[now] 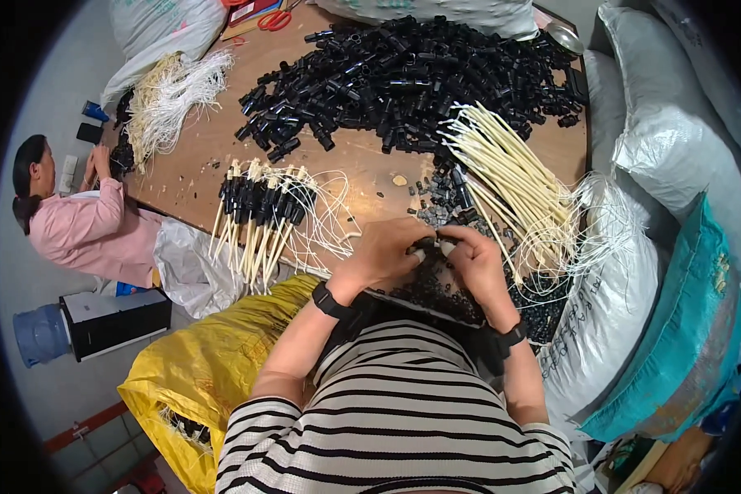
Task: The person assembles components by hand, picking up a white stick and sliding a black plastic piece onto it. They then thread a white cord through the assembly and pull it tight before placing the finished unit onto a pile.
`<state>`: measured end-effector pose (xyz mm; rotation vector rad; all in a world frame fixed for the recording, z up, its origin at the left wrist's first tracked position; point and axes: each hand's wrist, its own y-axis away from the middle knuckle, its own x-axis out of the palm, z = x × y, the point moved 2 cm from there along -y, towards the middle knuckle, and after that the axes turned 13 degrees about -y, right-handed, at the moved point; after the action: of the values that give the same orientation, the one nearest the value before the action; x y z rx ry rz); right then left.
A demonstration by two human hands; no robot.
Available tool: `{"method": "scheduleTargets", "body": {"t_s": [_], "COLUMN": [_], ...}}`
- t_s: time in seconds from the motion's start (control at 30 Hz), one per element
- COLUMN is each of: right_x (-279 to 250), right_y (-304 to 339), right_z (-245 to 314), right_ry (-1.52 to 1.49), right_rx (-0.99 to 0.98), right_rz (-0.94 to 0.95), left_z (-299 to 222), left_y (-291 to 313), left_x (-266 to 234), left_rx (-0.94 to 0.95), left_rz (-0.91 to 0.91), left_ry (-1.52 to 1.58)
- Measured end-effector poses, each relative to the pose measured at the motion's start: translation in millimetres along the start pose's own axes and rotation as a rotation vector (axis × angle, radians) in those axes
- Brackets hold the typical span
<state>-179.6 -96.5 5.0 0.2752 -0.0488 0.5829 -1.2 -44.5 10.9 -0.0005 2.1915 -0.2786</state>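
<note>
Close in front of me, my left hand (380,252) is closed, thumb and fingers pinching a small black plastic piece (426,244). My right hand (477,257) meets it from the other side, its fingers bent in a pinch; whatever these hold is mostly hidden. White covers wrap a fingertip on each hand. Below them lies a dark heap of tiny black parts (445,296). Left of my hands rests a bundle of cream sticks with black fittings (263,202) and white strings. To the right lie plain cream sticks (514,156) with white strings.
Black plastic fittings (403,78) are piled across the far table (198,177). Red scissors (274,20) lie at the far edge. White sacks (671,123) and a teal sack (675,329) crowd the right; a yellow sack (214,354) stands left. Another person (82,222) works at the far left.
</note>
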Motion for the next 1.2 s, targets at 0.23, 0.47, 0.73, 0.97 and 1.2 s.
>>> {"method": "scheduleTargets", "body": {"t_s": [0.23, 0.47, 0.73, 0.97, 1.2], "right_x": [17, 23, 24, 20, -60], "right_y": [14, -9, -12, -2, -14], "right_z": [14, 11, 41, 10, 7], "right_ry": [0.804, 0.37, 0.511, 0.618, 1.134], "right_rx": [-0.535, 0.007, -0.681, -0.509, -0.291], "right_rz": [0.098, 0.058, -0.153, -0.002, -0.316], "left_z": [5, -18, 49, 45, -16], "left_y": [10, 22, 61, 47, -53], "left_x": [-2, -13, -71, -71, 18], "left_rx": [-0.075, -0.01, -0.305, -0.414, 0.228], "left_rz": [0.076, -0.038, -0.627, -0.654, -0.193], "left_ry": [0.172, -0.192, -0.706, -0.769, -0.126]}}
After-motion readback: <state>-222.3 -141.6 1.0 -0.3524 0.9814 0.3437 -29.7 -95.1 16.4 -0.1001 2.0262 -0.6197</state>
